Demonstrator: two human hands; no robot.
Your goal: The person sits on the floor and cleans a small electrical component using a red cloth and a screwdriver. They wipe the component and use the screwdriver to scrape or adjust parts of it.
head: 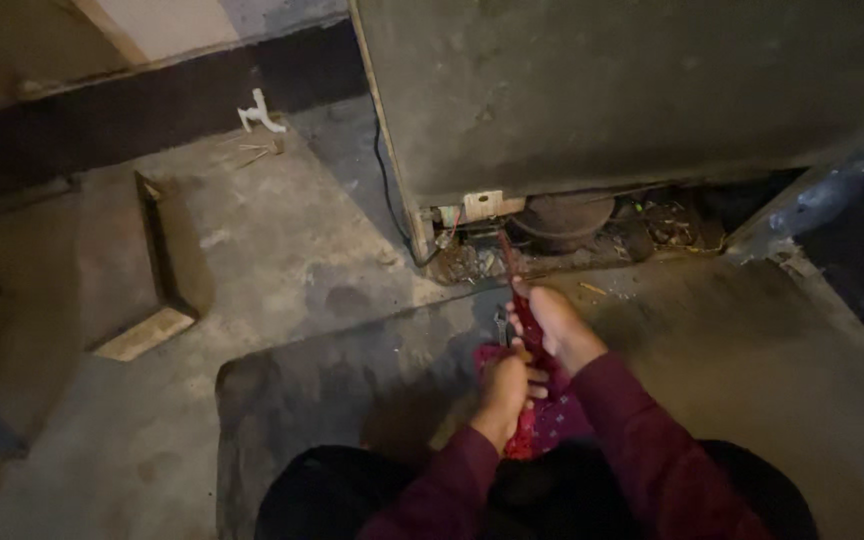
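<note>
My right hand grips the handle of a long thin reddish tool whose tip points at the open base of a grey metal appliance. My left hand sits just below it, closed around a red patterned cloth that bunches over my lap. Both sleeves are dark maroon. In the open base sit a round dark compressor and a small white terminal block, with wires and debris around them.
Dusty concrete floor spreads to the left, with a raised concrete step and a small white fitting near the back wall. A black cable runs down the appliance's left edge. A shiny metal panel leans at right.
</note>
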